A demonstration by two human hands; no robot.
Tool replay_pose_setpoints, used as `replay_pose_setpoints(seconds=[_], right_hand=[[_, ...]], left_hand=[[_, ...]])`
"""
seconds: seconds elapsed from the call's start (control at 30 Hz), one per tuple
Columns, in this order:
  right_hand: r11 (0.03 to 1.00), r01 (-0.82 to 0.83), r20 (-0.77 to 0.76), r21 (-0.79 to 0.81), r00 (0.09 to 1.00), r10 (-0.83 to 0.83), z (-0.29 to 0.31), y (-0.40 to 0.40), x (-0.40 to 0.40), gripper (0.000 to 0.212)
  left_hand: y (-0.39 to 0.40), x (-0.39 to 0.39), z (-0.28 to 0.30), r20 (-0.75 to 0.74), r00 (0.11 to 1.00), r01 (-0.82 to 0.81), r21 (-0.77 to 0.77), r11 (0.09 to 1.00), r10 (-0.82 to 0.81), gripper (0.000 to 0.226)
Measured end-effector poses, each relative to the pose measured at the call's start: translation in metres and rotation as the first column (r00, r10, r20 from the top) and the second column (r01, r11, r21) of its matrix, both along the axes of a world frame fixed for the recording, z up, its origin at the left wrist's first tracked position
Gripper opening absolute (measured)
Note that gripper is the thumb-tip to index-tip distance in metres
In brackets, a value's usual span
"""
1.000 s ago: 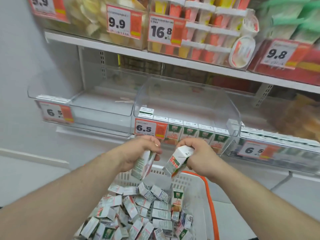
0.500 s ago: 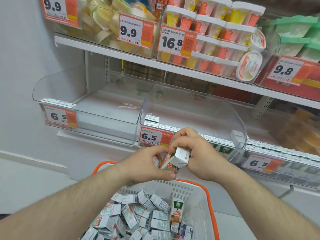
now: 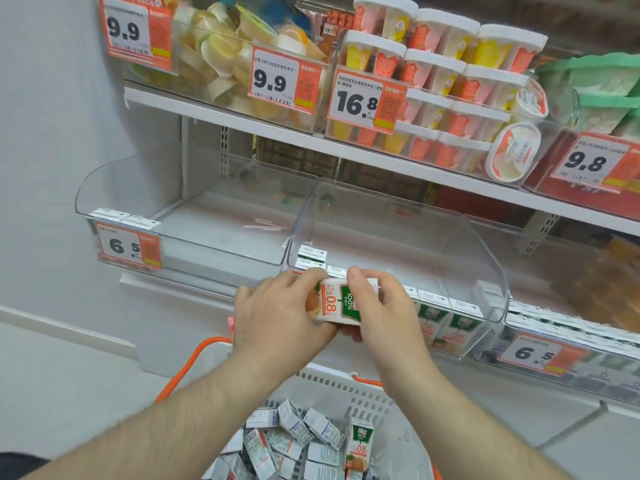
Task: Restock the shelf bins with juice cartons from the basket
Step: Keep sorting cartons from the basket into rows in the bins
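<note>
A white juice carton with a green and orange label lies sideways between both hands, just in front of the middle clear shelf bin. My left hand grips its left end; whether a second carton lies behind the first is hidden. My right hand holds its right side with the thumb on top. A row of upright cartons stands along that bin's front. Below, the white basket with orange handles holds several loose cartons.
The left clear bin has two cartons at its front left corner behind a 6.5 price tag. A third bin of cartons sits at the right. The upper shelf carries fruit cups and pudding tubs. A grey wall is at the left.
Both hands rose from the basket towards the middle bin and came together. The separate cartons they carried are now pressed into one bundle, label facing me.
</note>
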State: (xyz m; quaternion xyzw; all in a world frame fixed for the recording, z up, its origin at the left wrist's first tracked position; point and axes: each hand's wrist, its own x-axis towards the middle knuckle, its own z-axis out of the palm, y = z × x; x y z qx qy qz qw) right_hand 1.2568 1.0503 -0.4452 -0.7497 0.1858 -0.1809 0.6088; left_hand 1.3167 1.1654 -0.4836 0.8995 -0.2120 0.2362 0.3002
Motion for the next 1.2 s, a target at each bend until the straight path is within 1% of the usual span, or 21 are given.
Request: replay_pose_setpoints(seconds=[0.07,0.1,0.13,0.17,0.2,0.27,0.37,0.43,0.47,0.57,0.6,0.67,0.73,0.77,0.83,0.87,0.9,0.93,1.07,1.13,1.2], right_hand=[[0.999,0.037,-0.023,-0.003,0.999,-0.037,0.006,-0.005,0.007,0.028],[0.998,0.065,-0.03,0.022,0.997,-0.064,0.013,-0.009,0.01,0.028],[0.994,0.1,-0.032,0.051,0.995,-0.098,0.021,-0.016,0.014,0.027],[0.99,0.129,-0.035,0.059,0.991,-0.128,0.031,-0.025,0.021,0.026],[0.988,0.147,-0.044,0.041,0.988,-0.146,0.041,-0.036,0.029,0.025],[0.989,0.132,-0.081,-0.067,0.987,-0.137,0.054,-0.055,0.053,0.022],[0.946,0.091,-0.158,-0.311,0.977,-0.146,0.051,-0.078,0.093,0.025],[0.9,-0.002,-0.272,-0.437,0.954,-0.13,0.042,-0.086,0.115,0.027],[0.875,-0.078,-0.347,-0.478,0.932,-0.106,0.038,-0.088,0.125,0.027],[0.774,-0.323,-0.558,-0.544,0.829,-0.047,0.024,-0.089,0.149,0.025],[0.76,-0.393,-0.609,-0.518,0.793,-0.004,0.02,-0.088,0.154,0.026],[0.764,-0.496,-0.674,-0.413,0.731,0.11,0.014,-0.086,0.161,0.023],[0.782,-0.548,-0.71,-0.296,0.674,0.203,0.011,-0.088,0.163,0.018],[0.802,-0.557,-0.727,-0.217,0.64,0.248,0.01,-0.091,0.164,0.021],[0.852,-0.524,-0.73,0.018,0.575,0.369,0.005,-0.099,0.168,0.044],[0.862,-0.497,-0.719,0.097,0.564,0.406,0.004,-0.104,0.17,0.054],[0.863,-0.487,-0.708,0.136,0.561,0.428,0.001,-0.108,0.171,0.059],[0.86,-0.486,-0.705,0.153,0.557,0.44,0.001,-0.11,0.171,0.059],[0.853,-0.477,-0.691,0.214,0.543,0.477,-0.001,-0.111,0.171,0.044],[0.841,-0.488,-0.692,0.234,0.524,0.497,-0.001,-0.113,0.17,0.041],[0.841,-0.495,-0.724,0.219,0.495,0.48,0.0,-0.115,0.169,0.041]], left_hand=[[0.003,0.002,0.003,0.063,0.998,0.031,-0.008,0.999,-0.03,0.058],[0.005,0.004,0.007,0.057,0.997,0.045,0.002,0.999,-0.045,0.061],[0.008,0.006,0.012,0.012,0.998,0.055,0.013,0.998,-0.055,0.065],[0.01,0.01,0.016,-0.062,0.997,0.057,0.02,0.998,-0.055,0.069],[0.012,0.015,0.019,-0.126,0.991,0.043,0.028,0.999,-0.039,0.071],[0.017,0.025,0.023,-0.181,0.983,-0.004,0.042,0.999,0.012,0.069],[0.021,0.043,0.029,-0.201,0.975,-0.081,0.058,0.995,0.091,0.067],[0.02,0.051,0.029,-0.268,0.957,-0.1,0.06,0.993,0.113,0.07],[0.017,0.052,0.028,-0.315,0.943,-0.097,0.044,0.994,0.105,0.071],[0.008,0.053,0.017,-0.418,0.906,-0.07,0.009,0.998,0.067,0.072],[0.006,0.053,0.014,-0.438,0.897,-0.071,-0.003,0.998,0.062,0.072],[0.005,0.056,0.01,-0.459,0.887,-0.075,-0.034,0.997,0.051,0.066],[0.004,0.059,0.007,-0.45,0.893,-0.066,-0.071,0.995,0.027,0.052],[0.004,0.06,0.005,-0.437,0.899,-0.06,-0.084,0.995,0.017,0.045],[0.003,0.061,0.002,-0.416,0.909,-0.055,-0.102,0.993,0.008,0.034],[0.002,0.062,0.001,-0.408,0.913,-0.056,-0.109,0.992,0.007,0.031],[0.002,0.063,0.0,-0.401,0.916,-0.056,-0.116,0.992,0.005,0.029],[0.002,0.063,0.0,-0.396,0.918,-0.054,-0.125,0.991,0.0,0.027],[0.002,0.065,-0.001,-0.397,0.917,-0.018,-0.158,0.987,-0.047,0.025],[0.003,0.066,0.0,-0.411,0.909,0.001,-0.173,0.985,-0.073,0.024],[0.005,0.065,0.003,-0.437,0.894,0.011,-0.193,0.981,-0.096,0.032]])
